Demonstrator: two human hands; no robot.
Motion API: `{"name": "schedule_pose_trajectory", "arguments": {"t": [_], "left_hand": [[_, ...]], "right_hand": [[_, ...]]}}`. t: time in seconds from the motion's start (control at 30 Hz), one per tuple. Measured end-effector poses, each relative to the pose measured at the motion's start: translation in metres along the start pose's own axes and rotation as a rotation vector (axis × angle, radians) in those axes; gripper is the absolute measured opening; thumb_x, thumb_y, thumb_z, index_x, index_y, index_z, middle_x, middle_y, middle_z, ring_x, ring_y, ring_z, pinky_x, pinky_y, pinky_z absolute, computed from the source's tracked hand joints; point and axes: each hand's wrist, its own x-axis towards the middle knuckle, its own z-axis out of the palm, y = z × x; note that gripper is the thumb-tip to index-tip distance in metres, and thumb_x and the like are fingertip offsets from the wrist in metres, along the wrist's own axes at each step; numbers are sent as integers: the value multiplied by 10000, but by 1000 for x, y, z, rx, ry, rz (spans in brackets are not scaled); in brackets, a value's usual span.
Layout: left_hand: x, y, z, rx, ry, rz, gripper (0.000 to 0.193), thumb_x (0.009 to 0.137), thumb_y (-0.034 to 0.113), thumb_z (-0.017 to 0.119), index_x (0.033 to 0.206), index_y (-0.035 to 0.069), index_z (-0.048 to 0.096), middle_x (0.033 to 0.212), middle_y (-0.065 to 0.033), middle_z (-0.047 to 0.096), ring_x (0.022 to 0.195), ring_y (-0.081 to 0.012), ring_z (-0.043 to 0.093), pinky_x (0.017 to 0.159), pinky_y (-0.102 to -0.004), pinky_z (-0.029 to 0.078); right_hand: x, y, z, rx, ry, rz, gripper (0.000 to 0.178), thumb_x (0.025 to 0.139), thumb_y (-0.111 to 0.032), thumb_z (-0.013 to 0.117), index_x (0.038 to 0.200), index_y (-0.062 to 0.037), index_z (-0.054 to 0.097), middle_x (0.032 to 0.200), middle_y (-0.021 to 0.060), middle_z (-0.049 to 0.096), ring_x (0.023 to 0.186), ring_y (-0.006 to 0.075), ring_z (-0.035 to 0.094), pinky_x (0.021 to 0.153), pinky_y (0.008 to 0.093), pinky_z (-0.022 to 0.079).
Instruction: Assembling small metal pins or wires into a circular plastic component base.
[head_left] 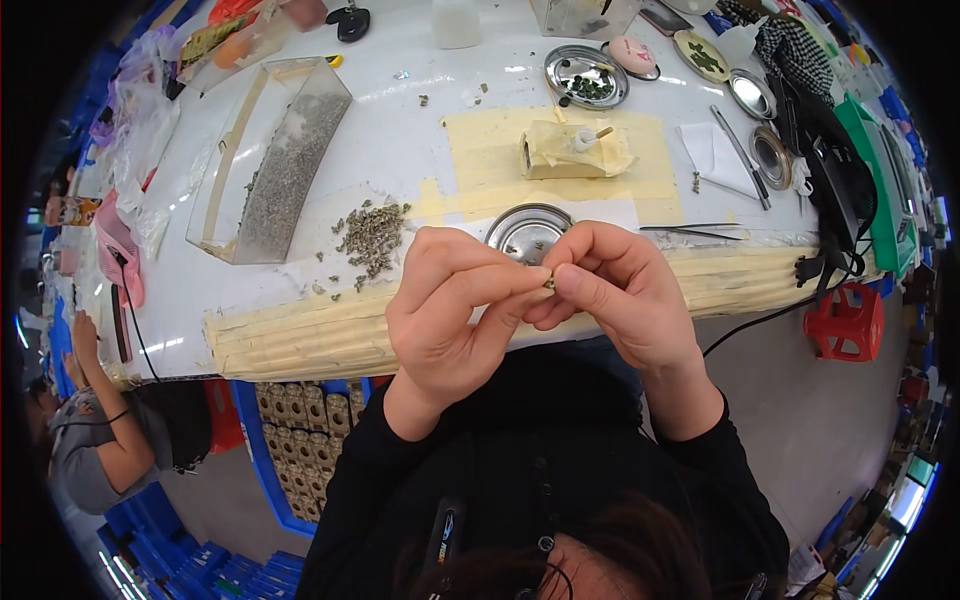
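Observation:
In front of my chest, over the table's front edge, my left hand (450,315) and my right hand (625,300) meet fingertip to fingertip. Between them they pinch one small metal piece (549,284), greyish-gold and too tiny to name more closely. Just beyond my fingers sits a round shiny metal dish (522,226) with a few small pieces in it. To the left of my left hand, a loose heap of similar small metal pieces (372,238) lies on the white table.
A clear box (300,165) of grey pieces lies left. Farther back are a tape-wrapped block (575,150) and a metal dish of dark green bits (588,77). Tweezers (690,231) rest at right. Beneath the edge stands a blue crate (262,455) of metal parts; a co-worker's arm (110,430) shows left.

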Motion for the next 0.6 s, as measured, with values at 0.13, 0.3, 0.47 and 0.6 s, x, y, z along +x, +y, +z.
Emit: {"name": "schedule_pose_trajectory", "arguments": {"t": [0.13,0.3,0.47,0.6], "left_hand": [[0,0,1,129,13,34,245,680,-19,793,907,44,725,835,-37,651,749,-207,570,657,-303,443],[-4,-1,11,339,58,149,272,673,-32,783,930,28,720,853,-38,642,768,-217,559,657,-315,441],[-5,-1,12,397,53,180,278,673,-32,786,937,24,721,854,-36,643,769,-217,556,667,-309,449],[-3,0,8,265,43,113,266,682,-19,795,933,32,723,835,-30,644,768,-212,556,665,-304,454]], "right_hand": [[-1,5,9,-81,110,-126,122,975,-91,608,998,29,611,910,90,692,840,150,708,760,258,583],[-2,13,12,-624,222,-481,87,945,-39,631,986,35,615,897,92,703,784,143,706,704,258,581],[-1,13,8,-1044,234,-686,110,932,-35,647,1006,40,618,896,90,705,767,128,698,692,250,570],[-1,6,10,-339,197,-240,122,953,-58,628,1021,42,614,909,88,696,799,126,695,726,246,571]]}}
